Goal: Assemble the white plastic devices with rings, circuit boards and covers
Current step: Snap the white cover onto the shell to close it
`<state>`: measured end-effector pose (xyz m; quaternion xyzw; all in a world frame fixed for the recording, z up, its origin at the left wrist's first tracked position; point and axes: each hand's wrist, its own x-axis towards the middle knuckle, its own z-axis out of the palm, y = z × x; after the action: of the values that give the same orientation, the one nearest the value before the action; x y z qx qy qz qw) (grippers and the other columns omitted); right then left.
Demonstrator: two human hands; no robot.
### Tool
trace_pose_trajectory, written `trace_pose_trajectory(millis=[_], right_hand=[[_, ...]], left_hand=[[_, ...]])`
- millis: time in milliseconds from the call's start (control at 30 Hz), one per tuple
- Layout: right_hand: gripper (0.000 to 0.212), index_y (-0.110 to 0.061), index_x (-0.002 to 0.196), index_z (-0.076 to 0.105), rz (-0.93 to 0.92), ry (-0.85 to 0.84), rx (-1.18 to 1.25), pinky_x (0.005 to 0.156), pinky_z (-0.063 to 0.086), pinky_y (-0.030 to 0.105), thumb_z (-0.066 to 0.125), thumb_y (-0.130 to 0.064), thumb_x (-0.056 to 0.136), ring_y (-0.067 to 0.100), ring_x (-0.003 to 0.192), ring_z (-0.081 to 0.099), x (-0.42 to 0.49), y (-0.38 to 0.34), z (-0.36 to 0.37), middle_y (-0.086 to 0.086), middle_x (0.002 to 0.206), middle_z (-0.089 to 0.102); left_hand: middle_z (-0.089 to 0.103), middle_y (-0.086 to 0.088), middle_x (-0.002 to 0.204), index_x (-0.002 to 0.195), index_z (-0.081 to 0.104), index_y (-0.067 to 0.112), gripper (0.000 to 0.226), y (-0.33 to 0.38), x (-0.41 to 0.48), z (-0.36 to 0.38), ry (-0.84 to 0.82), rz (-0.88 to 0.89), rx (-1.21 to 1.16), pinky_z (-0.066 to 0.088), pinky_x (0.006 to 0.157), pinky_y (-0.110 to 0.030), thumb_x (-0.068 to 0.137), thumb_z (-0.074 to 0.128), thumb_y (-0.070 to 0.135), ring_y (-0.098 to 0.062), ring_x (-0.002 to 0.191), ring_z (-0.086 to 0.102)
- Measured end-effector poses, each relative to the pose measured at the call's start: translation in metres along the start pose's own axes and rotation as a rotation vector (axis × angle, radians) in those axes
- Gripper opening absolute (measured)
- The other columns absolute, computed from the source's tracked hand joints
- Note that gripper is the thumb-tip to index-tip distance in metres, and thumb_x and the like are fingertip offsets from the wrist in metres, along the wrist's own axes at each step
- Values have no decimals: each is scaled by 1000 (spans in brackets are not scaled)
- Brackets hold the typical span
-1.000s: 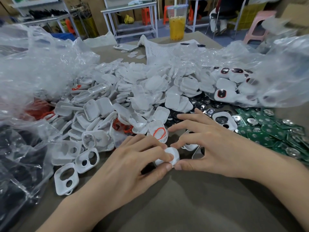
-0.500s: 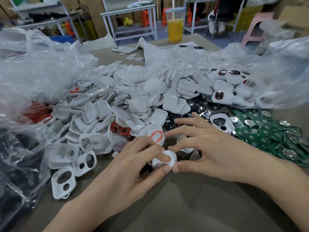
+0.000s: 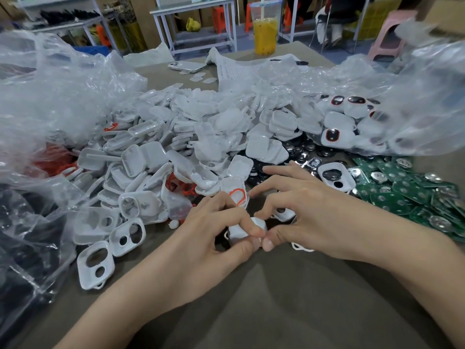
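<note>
Together, both hands (image 3: 208, 238) (image 3: 309, 215) pinch one white device (image 3: 240, 233).

Bright, even light from above, no src in view. Soft shadows on table (image 3: 276, 311) under your left hand (image 3: 208, 243) & right hand (image 3: 314, 217). White device (image 3: 237, 231) btwn them is sharp, nearly blown out. Glare specks on plastic bags (image 3: 63, 91). Edges bend hard; top-right corner smeared, bg soft.
</note>
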<state>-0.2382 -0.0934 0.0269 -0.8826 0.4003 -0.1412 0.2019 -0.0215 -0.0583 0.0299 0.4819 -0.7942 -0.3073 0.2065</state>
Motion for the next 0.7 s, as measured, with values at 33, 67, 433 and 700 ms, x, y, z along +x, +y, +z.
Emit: trace_pose_trajectory(millis=[33,67,433,700], right_hand=[[19,-50,85,56,4,-7,-2,110,-1,6,69,-60,76,-9,143,7,0,0,0,-31,137,46],[19,-50,85,56,6,-15,-3,113,-1,9,70,-60,77,-11,142,5,-1,-1,0,-32,137,44],[18,-51,82,58,24,-61,60,115,-6,11,75,-54,77,-20,140,-3,-2,-1,-1,-41,134,36],[24,-45,91,66,15,-13,63,118,1,14,74,-61,74,-20,141,2,-4,1,-1,-45,130,40]], left_hand=[[52,19,105,91,69,43,7,2,0,0,-2,-25,-14,30,83,-10,87,69,38,-1,107,49],[52,20,105,91,70,42,7,3,1,0,-4,-49,-29,29,82,-10,87,69,36,2,106,48],[45,28,95,88,68,48,16,14,11,1,-55,-218,-31,27,79,-25,92,65,33,1,89,40],[48,28,106,97,62,54,24,4,2,11,17,-114,-34,29,92,-21,93,67,30,5,115,39]])
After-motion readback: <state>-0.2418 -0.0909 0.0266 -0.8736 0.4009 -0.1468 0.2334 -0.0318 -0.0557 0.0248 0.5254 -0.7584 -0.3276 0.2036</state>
